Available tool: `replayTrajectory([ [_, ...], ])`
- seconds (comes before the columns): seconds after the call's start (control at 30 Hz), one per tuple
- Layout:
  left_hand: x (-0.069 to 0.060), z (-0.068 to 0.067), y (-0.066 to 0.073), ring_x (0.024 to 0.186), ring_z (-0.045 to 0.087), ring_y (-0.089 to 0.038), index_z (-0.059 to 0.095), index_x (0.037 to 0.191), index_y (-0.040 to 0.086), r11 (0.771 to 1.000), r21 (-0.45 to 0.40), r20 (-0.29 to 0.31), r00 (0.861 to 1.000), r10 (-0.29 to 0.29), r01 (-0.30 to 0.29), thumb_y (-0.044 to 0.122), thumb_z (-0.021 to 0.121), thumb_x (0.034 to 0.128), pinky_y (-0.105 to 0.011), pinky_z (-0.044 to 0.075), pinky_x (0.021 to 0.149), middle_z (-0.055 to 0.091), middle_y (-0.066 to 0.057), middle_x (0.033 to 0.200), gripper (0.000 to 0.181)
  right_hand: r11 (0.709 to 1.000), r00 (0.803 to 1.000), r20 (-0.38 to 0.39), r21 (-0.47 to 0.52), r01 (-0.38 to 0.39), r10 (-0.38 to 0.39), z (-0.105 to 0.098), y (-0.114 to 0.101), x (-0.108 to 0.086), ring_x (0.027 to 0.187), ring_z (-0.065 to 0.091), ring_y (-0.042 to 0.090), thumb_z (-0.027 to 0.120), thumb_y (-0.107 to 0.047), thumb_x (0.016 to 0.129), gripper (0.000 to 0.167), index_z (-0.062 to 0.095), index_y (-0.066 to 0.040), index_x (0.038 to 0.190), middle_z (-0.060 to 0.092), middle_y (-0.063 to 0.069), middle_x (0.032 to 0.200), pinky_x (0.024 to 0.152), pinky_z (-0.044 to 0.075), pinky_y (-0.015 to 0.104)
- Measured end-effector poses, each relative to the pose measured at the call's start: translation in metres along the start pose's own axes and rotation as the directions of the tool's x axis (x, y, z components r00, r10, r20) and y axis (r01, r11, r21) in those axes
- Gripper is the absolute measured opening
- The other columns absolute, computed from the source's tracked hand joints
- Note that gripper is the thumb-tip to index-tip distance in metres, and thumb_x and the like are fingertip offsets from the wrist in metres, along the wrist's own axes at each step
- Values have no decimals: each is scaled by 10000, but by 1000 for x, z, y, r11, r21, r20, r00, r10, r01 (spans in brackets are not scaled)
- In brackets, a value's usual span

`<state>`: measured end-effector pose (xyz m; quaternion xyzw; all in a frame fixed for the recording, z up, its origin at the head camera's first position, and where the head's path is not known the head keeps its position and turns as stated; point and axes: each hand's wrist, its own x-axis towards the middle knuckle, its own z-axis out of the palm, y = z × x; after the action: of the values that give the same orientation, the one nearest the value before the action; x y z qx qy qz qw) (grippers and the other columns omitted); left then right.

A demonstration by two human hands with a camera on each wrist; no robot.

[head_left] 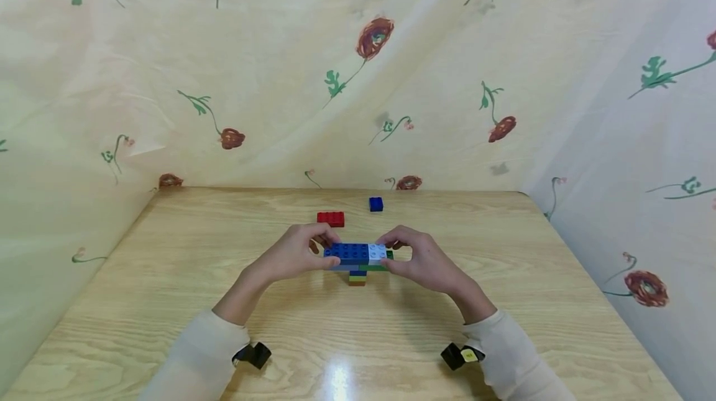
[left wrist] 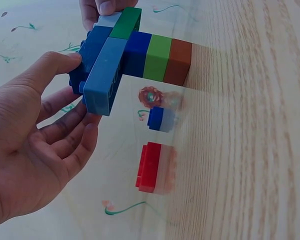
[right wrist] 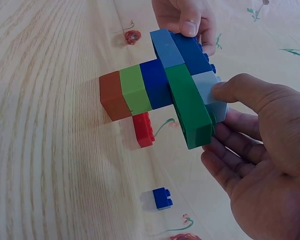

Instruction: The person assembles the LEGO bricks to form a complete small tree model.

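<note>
A T-shaped stack of toy building bricks stands on the table. Its column is a brown brick at the bottom, then a lime green brick and a blue brick. Across it lie a light blue brick on the left and a green brick on the right. On top sit a long dark blue brick and, beside it, a white brick. My left hand pinches the dark blue brick between thumb and fingers. The white brick is pinched by my right hand.
Behind the stack, a red brick lies to the left and a small blue brick to the right. The wooden table meets a flower-patterned cloth at its back and sides.
</note>
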<state>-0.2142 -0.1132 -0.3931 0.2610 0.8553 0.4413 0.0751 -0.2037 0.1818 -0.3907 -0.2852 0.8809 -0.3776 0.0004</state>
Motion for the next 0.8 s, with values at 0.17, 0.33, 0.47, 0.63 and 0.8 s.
replayTrajectory([
  [0.17,-1,-1,2,1055,615,-210,687,1163,146,1000,6,5,1000,6,-6,246,805,907,-351,532,912,698,-38,1112,299,1000,1000,0,7,2,-2,0,0,0,1039,629,177,786,-139,905,294,709,-165,1187,702,-16,1164,942,553,546],
  [0.33,-1,-5,-1,1056,619,-192,692,1174,176,1000,-12,15,1000,2,-1,281,800,909,-349,529,915,696,-3,1111,304,1000,1000,10,13,9,-9,0,-1,0,1034,627,171,791,-148,902,299,710,-166,1189,705,-19,1162,941,555,541],
  [0.47,1,-13,-8,1034,636,-185,700,1171,185,999,-40,-6,1000,-3,3,293,789,919,-361,535,904,708,-2,1094,288,1000,1000,24,3,13,-13,0,-2,0,1036,628,162,788,-160,905,302,709,-166,1196,709,-23,1165,944,559,525],
  [0.63,6,-26,-20,1009,652,-182,705,1138,173,999,-32,-73,997,0,-2,303,763,945,-368,534,903,720,-16,1071,240,1000,999,30,-19,14,-13,0,-3,0,1041,635,152,783,-164,908,306,708,-166,1205,709,-27,1175,944,566,495],
  [0.8,17,-36,-32,1014,659,-189,707,1159,105,1000,-20,-112,994,-5,2,297,755,953,-366,529,922,725,-28,1079,285,1000,1000,22,-21,17,-16,-1,-4,0,1049,641,153,784,-164,908,304,709,-167,1203,708,-29,1179,946,563,503],
])
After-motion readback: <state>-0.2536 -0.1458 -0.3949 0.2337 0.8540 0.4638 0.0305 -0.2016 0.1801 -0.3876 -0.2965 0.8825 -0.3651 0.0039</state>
